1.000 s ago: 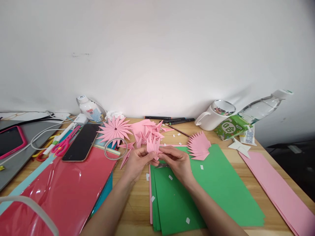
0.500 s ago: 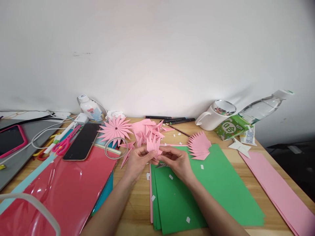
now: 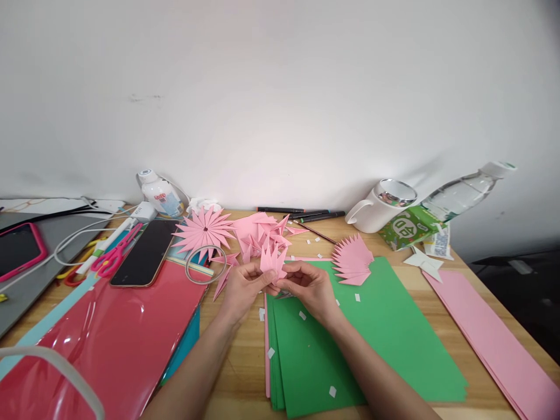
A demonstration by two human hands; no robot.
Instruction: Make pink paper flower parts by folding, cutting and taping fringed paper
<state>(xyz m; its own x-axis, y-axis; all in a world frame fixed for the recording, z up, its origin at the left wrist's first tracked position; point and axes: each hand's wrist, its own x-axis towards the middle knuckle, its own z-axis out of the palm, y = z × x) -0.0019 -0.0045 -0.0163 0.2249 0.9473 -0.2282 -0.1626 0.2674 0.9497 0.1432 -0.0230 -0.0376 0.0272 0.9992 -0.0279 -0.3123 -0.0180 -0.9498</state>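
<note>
Between my hands is a pink folded-paper piece point(image 3: 272, 258) with several pointed tips fanned upward. My left hand point(image 3: 245, 287) pinches its lower left side, thumb across the front. My right hand point(image 3: 310, 287) has thumb and fingers closed at its lower right edge. Just behind lies a heap of loose pink folded points point(image 3: 256, 233). A finished-looking round pink paper star point(image 3: 205, 229) rests to the left of the heap. Off to the right, a pink half-fan of folded points point(image 3: 351, 261) lies partly on green paper sheets point(image 3: 394, 326).
Small white scraps point(image 3: 302, 315) dot the green sheets. Left are a tape ring point(image 3: 205, 265), phone point(image 3: 146, 254), pink scissors point(image 3: 116, 251) and red plastic-covered sheets point(image 3: 118, 338). Black markers point(image 3: 321, 216), a white mug point(image 3: 380, 207), a tilted bottle point(image 3: 466, 195) and pink strips point(image 3: 490, 332) stand or lie beyond.
My right fingers have shifted slightly at the base of the pink piece. The whole view has drifted a little; both hands keep their hold.
</note>
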